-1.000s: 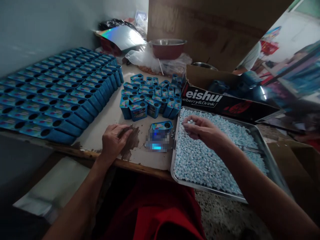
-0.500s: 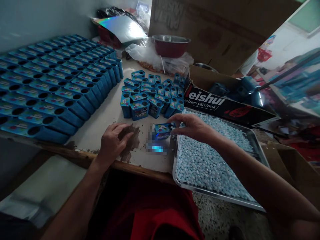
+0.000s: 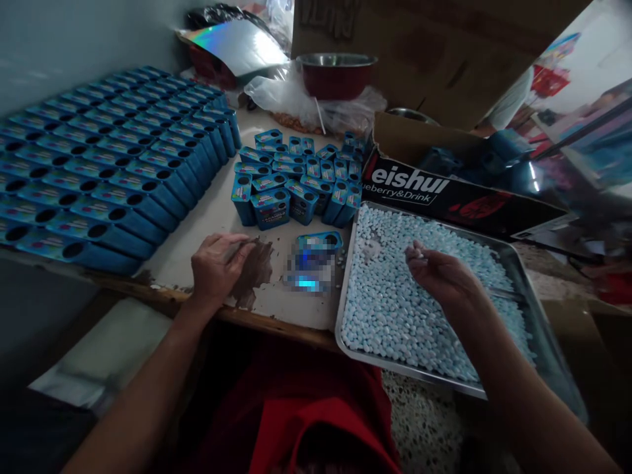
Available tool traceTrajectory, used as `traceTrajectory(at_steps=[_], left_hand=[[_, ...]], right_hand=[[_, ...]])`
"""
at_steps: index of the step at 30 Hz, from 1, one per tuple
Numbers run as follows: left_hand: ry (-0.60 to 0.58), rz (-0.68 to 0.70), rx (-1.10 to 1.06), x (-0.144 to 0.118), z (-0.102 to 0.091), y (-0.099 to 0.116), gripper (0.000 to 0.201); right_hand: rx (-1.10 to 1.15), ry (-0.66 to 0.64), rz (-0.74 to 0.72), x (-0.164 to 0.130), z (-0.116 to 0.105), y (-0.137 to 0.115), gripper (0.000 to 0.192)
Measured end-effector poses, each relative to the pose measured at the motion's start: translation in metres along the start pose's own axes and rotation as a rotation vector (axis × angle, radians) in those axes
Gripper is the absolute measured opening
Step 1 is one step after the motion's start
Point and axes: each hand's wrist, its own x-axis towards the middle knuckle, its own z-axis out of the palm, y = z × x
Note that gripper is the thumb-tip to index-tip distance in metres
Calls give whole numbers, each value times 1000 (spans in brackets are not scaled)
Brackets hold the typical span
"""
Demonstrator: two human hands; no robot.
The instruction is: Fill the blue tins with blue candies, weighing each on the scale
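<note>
My left hand (image 3: 217, 264) rests on the worn table, fingers loosely curved with a gap before the thumb and nothing in it. Over a metal tray (image 3: 340, 322) full of small pale blue candies (image 3: 405, 316), my right hand (image 3: 439, 270) is pinched on a few candies that show at its fingertips. Between the hands a blue candy box (image 3: 323, 240) stands on the table, its front partly covered by a blurred patch. A few loose candies lie by its right side. Behind it is a cluster of similar blue boxes (image 3: 271, 209).
Rows of blue boxes (image 3: 118, 210) with dark round holes fill the left side. A black printed carton (image 3: 444, 191) holding more blue pieces sits behind the tray. At the back are a red bowl (image 3: 336, 76), a plastic bag (image 3: 276, 99) and a large cardboard sheet (image 3: 419, 59).
My right hand has moved right, from the blue candy box to above the tray, and now pinches candies. The box stays on the table. My left hand has barely moved.
</note>
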Motion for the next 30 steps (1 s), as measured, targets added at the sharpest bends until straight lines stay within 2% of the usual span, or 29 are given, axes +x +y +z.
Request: traceTrajectory(at_steps=[4, 8, 11, 15, 19, 22, 26, 30], left_hand=[[52, -5, -79, 19, -8, 39, 16], [-111, 89, -199, 44, -13, 88, 13], [-240, 68, -202, 56, -11, 107, 18], [-332, 22, -192, 61, -3, 108, 18], [-391, 7, -220, 62, 3, 102, 13], [-402, -1, -239, 62, 4, 102, 9], [-406, -6, -214, 65, 4, 106, 8], [-433, 13, -226, 70, 7, 103, 10]], right_hand=[[-22, -141, 142, -12, -4, 8, 20], [-101, -292, 66, -6, 9, -1, 8], [-155, -312, 44, 6, 14, -4, 8], [-223, -325, 186, 13, 12, 6, 14], [-140, -361, 197, 11, 8, 16, 17], [-166, -393, 236, 10, 8, 23, 20], [-291, -473, 179, 8, 14, 33, 30], [-352, -539, 93, 4, 22, 39, 31]])
